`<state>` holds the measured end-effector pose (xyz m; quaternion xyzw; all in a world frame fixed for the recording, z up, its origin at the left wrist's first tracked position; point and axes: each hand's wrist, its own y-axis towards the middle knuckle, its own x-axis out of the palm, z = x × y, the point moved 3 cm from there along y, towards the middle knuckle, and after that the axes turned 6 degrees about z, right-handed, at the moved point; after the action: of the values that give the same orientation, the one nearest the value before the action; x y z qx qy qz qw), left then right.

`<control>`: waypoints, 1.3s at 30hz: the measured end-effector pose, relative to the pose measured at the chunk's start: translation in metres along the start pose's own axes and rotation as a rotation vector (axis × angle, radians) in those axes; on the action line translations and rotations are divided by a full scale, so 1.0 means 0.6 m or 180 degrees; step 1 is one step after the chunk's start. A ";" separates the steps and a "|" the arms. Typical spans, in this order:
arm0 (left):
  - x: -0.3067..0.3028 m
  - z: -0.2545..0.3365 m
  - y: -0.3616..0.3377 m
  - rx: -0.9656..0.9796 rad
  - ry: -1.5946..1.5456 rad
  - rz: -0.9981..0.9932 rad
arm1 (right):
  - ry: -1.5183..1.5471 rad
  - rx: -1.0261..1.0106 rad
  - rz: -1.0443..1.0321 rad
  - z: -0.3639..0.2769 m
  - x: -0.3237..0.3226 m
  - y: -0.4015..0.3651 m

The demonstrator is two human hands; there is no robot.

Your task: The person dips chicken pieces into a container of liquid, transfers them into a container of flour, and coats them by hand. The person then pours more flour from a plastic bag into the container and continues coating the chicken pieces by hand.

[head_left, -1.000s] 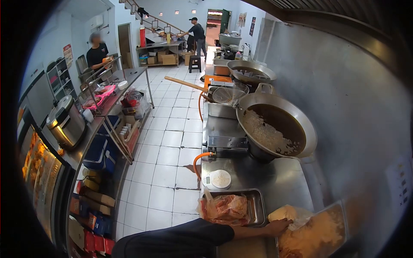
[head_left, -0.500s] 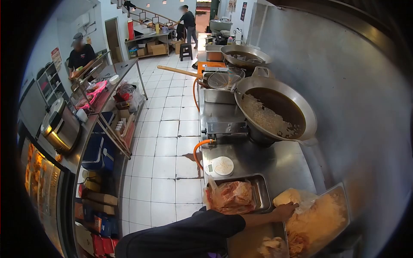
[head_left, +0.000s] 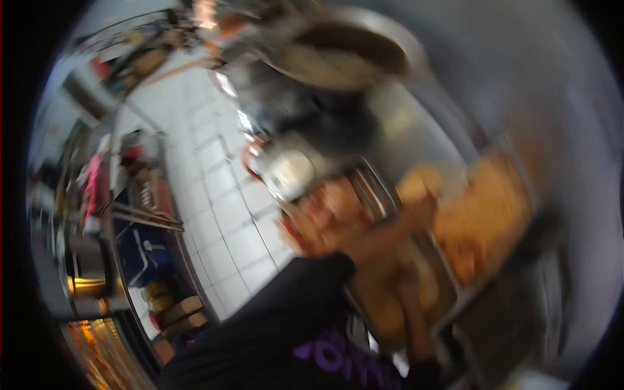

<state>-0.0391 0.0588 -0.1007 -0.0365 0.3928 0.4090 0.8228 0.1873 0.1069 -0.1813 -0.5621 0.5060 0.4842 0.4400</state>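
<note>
The whole view is smeared by motion. My left hand [head_left: 422, 213] reaches across to the left edge of a tray of orange-yellow coating [head_left: 487, 211], beside a pale rounded thing [head_left: 419, 184]. Below it, my right hand [head_left: 408, 287] is over or in a metal tray of yellowish-brown liquid [head_left: 377, 318]. Neither hand's fingers can be made out, nor whether they hold anything. Raw meat in clear plastic [head_left: 328, 211] lies in another metal tray [head_left: 377, 185], just past my left forearm.
A white scale [head_left: 289, 172] stands beyond the meat. Farther off, a large wok [head_left: 419, 45] of dark oil sits on the steel counter [head_left: 409, 123]. White floor tiles [head_left: 221, 182] run along the left, then a shelved table with a blue box [head_left: 140, 253].
The view has swung down and rotated, bringing the trays higher in the picture. My right hand and forearm now show over the liquid tray. My left hand remains near the coating tray's edge.
</note>
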 end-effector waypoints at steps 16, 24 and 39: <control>-0.149 0.111 -0.021 -0.0756 -0.0383 0.0689 | 0.0635 0.0915 -0.0913 -0.068 -0.116 0.031; -0.144 0.106 -0.021 -0.0756 -0.0396 0.0782 | 0.1353 0.0755 -0.0839 -0.083 -0.254 0.015; -0.144 0.105 -0.018 -0.0810 -0.0430 0.0653 | 0.6520 0.3560 -0.0313 -0.066 -0.302 -0.049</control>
<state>-0.0234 0.0198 -0.0017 -0.0726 0.2834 0.5388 0.7900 0.2170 0.0971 0.0037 -0.4368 0.7448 -0.5035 0.0306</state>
